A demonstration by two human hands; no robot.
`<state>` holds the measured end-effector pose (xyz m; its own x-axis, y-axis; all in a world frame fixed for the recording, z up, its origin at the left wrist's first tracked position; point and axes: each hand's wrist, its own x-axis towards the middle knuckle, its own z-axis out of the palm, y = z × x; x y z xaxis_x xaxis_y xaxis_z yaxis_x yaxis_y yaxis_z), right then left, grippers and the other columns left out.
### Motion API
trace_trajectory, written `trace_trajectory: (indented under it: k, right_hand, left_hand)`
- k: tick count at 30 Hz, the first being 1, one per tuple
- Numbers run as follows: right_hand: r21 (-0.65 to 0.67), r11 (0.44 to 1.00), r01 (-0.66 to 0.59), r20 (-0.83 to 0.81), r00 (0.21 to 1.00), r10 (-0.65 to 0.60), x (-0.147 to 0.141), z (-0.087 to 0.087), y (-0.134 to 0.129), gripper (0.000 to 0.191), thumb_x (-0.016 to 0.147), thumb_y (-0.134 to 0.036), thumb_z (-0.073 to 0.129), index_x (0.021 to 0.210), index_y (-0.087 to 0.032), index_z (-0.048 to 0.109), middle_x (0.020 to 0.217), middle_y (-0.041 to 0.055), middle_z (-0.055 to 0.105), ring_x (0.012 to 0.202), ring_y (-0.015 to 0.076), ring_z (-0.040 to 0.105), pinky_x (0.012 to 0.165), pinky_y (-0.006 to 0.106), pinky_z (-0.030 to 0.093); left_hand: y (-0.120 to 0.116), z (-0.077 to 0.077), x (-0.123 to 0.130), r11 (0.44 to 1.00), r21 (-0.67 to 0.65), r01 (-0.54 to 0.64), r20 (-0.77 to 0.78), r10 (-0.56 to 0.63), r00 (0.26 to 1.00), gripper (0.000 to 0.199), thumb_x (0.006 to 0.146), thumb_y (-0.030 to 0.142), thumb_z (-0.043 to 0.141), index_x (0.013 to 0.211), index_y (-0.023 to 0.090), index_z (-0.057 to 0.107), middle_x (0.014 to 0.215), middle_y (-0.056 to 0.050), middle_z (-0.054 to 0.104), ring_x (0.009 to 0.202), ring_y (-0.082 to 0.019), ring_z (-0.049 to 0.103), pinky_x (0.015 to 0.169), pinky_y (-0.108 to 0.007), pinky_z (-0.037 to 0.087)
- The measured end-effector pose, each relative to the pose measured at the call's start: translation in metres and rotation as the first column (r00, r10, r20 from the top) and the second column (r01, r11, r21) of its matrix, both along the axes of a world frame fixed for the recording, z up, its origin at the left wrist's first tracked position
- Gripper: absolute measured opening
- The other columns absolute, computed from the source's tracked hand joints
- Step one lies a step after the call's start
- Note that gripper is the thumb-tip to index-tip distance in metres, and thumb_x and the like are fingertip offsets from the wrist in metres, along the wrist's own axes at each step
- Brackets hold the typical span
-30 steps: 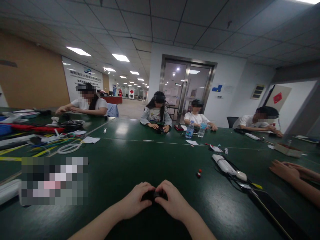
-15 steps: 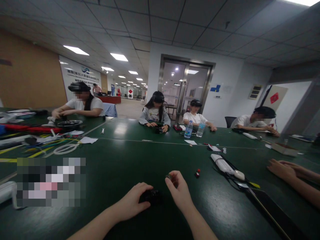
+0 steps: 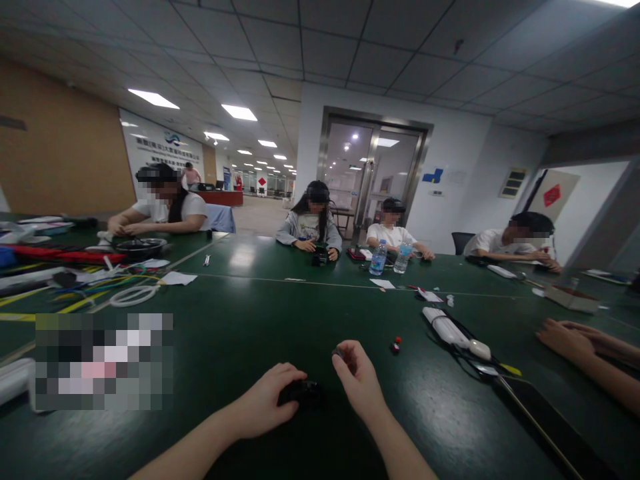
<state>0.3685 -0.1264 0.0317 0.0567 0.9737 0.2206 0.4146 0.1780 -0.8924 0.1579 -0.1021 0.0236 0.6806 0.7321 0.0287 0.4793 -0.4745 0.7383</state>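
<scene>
My left hand (image 3: 273, 400) is closed round the left end of a black object (image 3: 306, 392) that lies on the dark green table (image 3: 240, 333); its exact form is hard to make out. To the right of it, my right hand (image 3: 356, 375) is raised a little, thumb and index finger pinching a small dark piece (image 3: 340, 353). A small red and dark item (image 3: 396, 345) stands on the table to the right of my right hand.
A white power strip (image 3: 445, 327) with black cables lies at the right, near another person's hands (image 3: 565, 337). Two water bottles (image 3: 379, 259) stand farther back. Cables and a white coil (image 3: 134, 295) lie at the left. Several people sit round the table.
Both hands keep nearly the same place and grip. Across the table, the person in the middle has shifted the black object between their hands slightly.
</scene>
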Motion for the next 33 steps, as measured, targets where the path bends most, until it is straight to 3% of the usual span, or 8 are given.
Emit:
trace_trajectory:
  k: [11,21,26,33]
  right_hand:
    - [-0.012,1.0,0.0,0.005,1.0,0.0,-0.002,-0.001,0.0,0.019,0.08,-0.039,0.049,0.088,-0.021,0.053,0.083,0.0025,0.055,0.074,0.0168,0.052,0.067,0.03,0.044]
    - [0.006,1.0,-0.03,0.027,0.999,0.03,-0.001,-0.009,0.005,0.022,0.078,-0.035,0.053,0.095,-0.02,0.054,0.086,0.0029,0.058,0.076,0.0167,0.054,0.068,0.03,0.044]
    - [-0.043,0.995,-0.094,0.071,0.993,0.097,-0.004,-0.007,0.002,0.021,0.077,-0.031,0.053,0.094,-0.02,0.057,0.086,0.0019,0.059,0.076,0.0155,0.054,0.068,0.028,0.043]
    - [-0.155,0.965,-0.213,0.275,0.928,0.25,-0.008,-0.007,-0.001,0.016,0.071,-0.025,0.06,0.087,-0.024,0.063,0.086,-0.0008,0.058,0.074,0.0137,0.052,0.065,0.025,0.041]
  left_hand:
    - [-0.001,0.003,0.0,1.0,0.013,0.002,-0.018,-0.002,1.0,0.041,0.075,0.025,0.052,0.115,0.024,0.052,0.114,-0.004,0.052,0.104,-0.018,0.046,0.091,-0.032,0.037]
    - [0.004,-0.007,-0.001,1.0,0.011,-0.018,0.006,0.018,1.0,0.039,0.074,0.028,0.056,0.112,0.026,0.054,0.113,-0.003,0.051,0.103,-0.019,0.047,0.091,-0.033,0.038]
    - [0.004,-0.009,-0.001,1.0,0.003,-0.022,0.025,0.022,0.999,0.043,0.074,0.025,0.056,0.117,0.026,0.052,0.115,-0.003,0.049,0.103,-0.017,0.048,0.091,-0.031,0.038]
    - [0.002,-0.007,0.001,1.0,0.022,-0.013,0.055,0.012,0.998,0.032,0.076,0.023,0.053,0.108,0.025,0.056,0.11,-0.001,0.05,0.098,-0.015,0.051,0.088,-0.029,0.041]
